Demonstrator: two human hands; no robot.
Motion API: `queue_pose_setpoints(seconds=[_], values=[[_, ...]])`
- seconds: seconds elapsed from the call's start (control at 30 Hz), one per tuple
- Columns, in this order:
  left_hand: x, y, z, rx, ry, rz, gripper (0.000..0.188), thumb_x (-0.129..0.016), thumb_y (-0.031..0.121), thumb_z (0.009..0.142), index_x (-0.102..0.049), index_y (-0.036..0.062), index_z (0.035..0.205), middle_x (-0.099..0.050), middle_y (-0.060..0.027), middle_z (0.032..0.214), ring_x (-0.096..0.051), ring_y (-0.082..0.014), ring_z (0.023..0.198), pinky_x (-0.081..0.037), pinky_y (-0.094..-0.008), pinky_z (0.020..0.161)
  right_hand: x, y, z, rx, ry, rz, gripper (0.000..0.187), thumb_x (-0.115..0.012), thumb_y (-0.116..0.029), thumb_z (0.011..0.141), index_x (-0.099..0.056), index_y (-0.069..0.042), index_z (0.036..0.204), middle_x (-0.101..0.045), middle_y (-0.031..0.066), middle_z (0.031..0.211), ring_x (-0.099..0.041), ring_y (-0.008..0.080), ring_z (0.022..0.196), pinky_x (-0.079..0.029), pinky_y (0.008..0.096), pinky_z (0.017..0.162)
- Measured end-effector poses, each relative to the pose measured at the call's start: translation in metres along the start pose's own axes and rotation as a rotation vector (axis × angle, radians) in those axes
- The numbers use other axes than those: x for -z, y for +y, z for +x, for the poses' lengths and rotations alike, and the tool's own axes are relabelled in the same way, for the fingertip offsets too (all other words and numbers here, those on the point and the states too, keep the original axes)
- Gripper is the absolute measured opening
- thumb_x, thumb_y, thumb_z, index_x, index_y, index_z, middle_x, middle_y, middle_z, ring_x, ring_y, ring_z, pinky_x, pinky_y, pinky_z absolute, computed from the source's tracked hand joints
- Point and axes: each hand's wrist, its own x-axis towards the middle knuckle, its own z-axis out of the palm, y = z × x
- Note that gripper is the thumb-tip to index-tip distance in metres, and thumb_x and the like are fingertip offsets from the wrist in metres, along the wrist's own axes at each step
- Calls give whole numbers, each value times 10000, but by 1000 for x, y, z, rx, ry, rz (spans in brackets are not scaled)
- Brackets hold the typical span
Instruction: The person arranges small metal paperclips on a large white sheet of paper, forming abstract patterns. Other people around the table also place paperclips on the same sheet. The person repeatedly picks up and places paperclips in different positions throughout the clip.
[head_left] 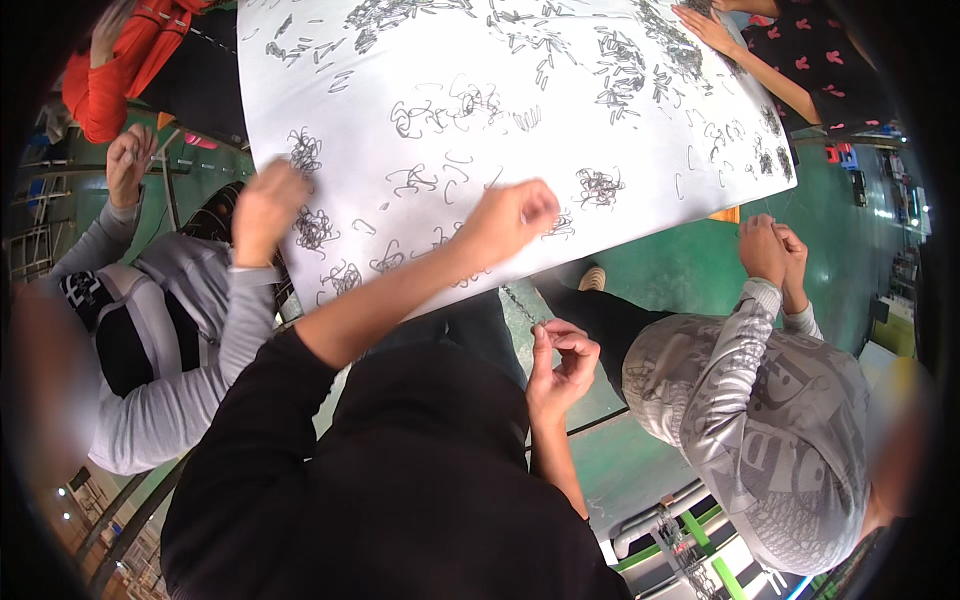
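My left arm reaches across the near edge of the white table. My left hand hovers over it with curled fingers, slightly blurred; anything in them is hidden. Just beside it is a small heap of bent wire pieces, partly covered by the hand. Below the table edge, my right hand pinches a thin dark chain between thumb and fingertips. The chain slants from those fingertips toward the table edge. Loose hook-shaped wires lie beyond my left hand.
Wire heaps and many dark pieces cover parts of the table. A person in grey reaches in at left. Another in patterned grey works thread-like material at right. More people stand at the far corners.
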Motion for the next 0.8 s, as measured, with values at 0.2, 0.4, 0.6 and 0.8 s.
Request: queue_pose_setpoints(seconds=[0.2, 0.4, 0.6, 0.8], values=[[-9, 31, -89, 134, -6, -283, 190, -642, 32, 877, -648, 1, 1065, -692, -41, 888, -625, -64, 831, -502, -231, 736, -5, -1, -10, 28, -8, 26, 262, -681, 59, 832, -444, -36, 890, -643, 149, 911, -625, 165, 799, -523, 289, 734], [-4, 41, -120, 68, 20, -236, 118, -655, 46, 861, -685, 3, 968, -707, -34, 884, -625, -55, 785, -502, -220, 703, -11, -5, -19, 93, -24, 24, 253, -679, 52, 835, -451, -35, 899, -628, 136, 918, -618, 151, 828, -530, 269, 723], [-2, 46, -135, 25, 51, -165, 115, -659, 56, 841, -696, 25, 946, -708, -52, 867, -646, -106, 734, -512, -245, 646, -16, -3, -28, 118, 6, -27, 240, -684, 56, 825, -471, -33, 895, -653, 131, 912, -633, 171, 809, -530, 281, 709], [-1, 37, -141, -254, 162, -92, 131, -669, 4, 811, -694, 34, 936, -654, -63, 1005, -643, -170, 862, -523, -286, 715, -18, -2, -27, 190, -17, -62, 194, -659, 35, 845, -492, -24, 925, -638, 133, 931, -626, 175, 767, -521, 280, 681]])
